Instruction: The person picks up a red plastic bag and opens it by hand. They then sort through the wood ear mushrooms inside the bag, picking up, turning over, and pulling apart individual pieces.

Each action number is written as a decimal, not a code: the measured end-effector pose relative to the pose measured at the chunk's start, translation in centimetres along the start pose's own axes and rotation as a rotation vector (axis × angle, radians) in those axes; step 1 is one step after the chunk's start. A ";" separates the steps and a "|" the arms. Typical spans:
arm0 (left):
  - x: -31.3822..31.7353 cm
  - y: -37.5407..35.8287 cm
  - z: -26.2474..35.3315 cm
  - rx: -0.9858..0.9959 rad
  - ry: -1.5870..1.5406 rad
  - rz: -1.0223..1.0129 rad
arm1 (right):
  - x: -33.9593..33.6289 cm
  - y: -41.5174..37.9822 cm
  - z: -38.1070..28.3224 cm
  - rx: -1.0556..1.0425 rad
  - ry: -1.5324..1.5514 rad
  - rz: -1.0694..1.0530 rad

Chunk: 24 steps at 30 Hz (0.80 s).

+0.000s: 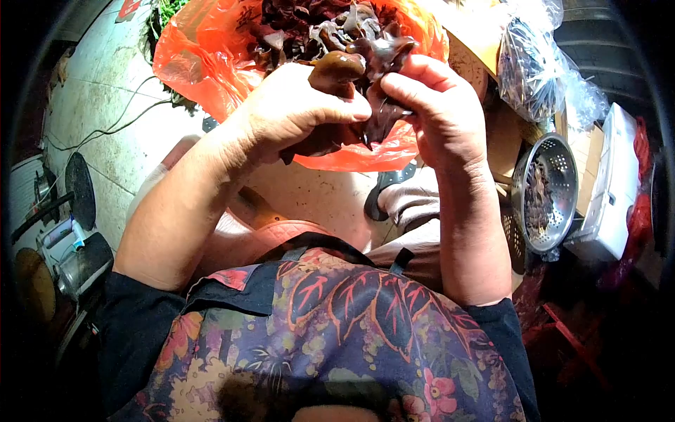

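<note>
— What's that dark stuff in the hands?

— A clump of wood ear mushroom (365, 67), dark brown to nearly black, glossy and wet-looking, with curled, frilly edges. One smoother brown lobe bulges out at the top, next to the thumb. It sits raised in front of the chest, just above the open orange plastic bag (204, 63), which holds a heap of the same mushroom.

— Start from the left. What is the left hand (295, 112) doing?

— It wraps around the left side of the clump. Its fingers (344, 107) are curled closed over the piece, thumb laid across the front, so only a dark edge shows below the palm.

— And the right hand (436, 105)?

— It grips the right side of the same clump. The fingers are bent tightly, pinching a dark frill between thumb and fingertips. The two hands almost touch around the mushroom.

— Anything further right?

— A clear crinkled plastic bag (534, 70) up top, and below it a metal colander (552, 190) tilted on its side with a few dark pieces inside, beside a white box (612, 190).

— And underneath?

— A tiled floor (105, 119) at the left, and a flowered apron (330, 330) across the lap.
</note>
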State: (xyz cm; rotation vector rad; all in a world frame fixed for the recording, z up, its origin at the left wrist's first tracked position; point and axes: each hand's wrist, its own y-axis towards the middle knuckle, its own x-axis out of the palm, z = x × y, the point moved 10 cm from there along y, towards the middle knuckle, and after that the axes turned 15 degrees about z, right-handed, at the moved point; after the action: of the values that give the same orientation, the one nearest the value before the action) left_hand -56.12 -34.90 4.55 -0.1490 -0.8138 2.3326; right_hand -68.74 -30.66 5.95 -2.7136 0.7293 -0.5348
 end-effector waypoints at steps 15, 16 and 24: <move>-1.0 -0.2 0.1 -0.017 -0.161 0.080 | -3.7 1.8 -2.4 -0.174 0.175 0.328; -1.2 0.0 0.0 -0.002 -0.180 0.090 | -3.8 2.1 -2.4 -0.175 0.175 0.326; -1.7 1.1 0.1 0.012 -0.362 0.015 | -1.2 1.5 -2.3 -0.227 -0.246 0.221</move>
State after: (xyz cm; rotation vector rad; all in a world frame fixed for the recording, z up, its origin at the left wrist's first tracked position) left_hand -55.39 -36.62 3.79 0.2825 -0.9716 2.4127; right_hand -71.31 -31.69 7.10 -2.7812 1.0576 -0.0675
